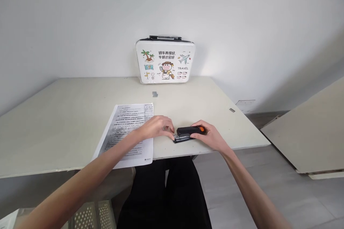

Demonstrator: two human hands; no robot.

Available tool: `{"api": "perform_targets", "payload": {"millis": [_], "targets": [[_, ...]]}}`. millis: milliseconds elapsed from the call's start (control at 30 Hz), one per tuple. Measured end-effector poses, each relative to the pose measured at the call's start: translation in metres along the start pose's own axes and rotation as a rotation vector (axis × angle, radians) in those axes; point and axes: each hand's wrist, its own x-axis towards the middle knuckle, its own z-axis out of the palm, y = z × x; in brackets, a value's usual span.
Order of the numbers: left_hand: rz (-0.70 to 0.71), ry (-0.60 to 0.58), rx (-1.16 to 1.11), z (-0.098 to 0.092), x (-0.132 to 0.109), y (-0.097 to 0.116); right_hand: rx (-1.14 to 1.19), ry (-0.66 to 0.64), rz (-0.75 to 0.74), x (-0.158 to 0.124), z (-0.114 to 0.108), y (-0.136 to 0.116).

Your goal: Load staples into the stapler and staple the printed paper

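Note:
A black stapler with an orange patch at its rear lies near the table's front edge, its silver metal part showing at the front end. My right hand grips the rear of it from the right, thumb on the near side and fingers on the far side. At the stapler's front end, my left hand has its fingers curled and the thumb and fingertips closed against the metal tip; whether a small piece is between them is hidden. Under my left forearm lies a stack of printed paper, its lower edge overhanging the table.
Grey strips of staples lie mid-table, with another staple strip near the right edge. A white cartoon-printed case stands against the wall at the back. On the right, a pale panel stands beyond the table.

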Motion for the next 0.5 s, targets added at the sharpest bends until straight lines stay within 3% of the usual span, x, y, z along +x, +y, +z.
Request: {"api": "perform_targets", "payload": {"millis": [333, 500], "targets": [[-0.055, 0.025, -0.059, 0.009, 0.023, -0.009, -0.012, 0.03, -0.013, -0.001, -0.002, 0.004], [-0.051, 0.041, -0.015, 0.009, 0.017, -0.007, -0.041, 0.036, -0.005, -0.001, 0.0, 0.005]]}}
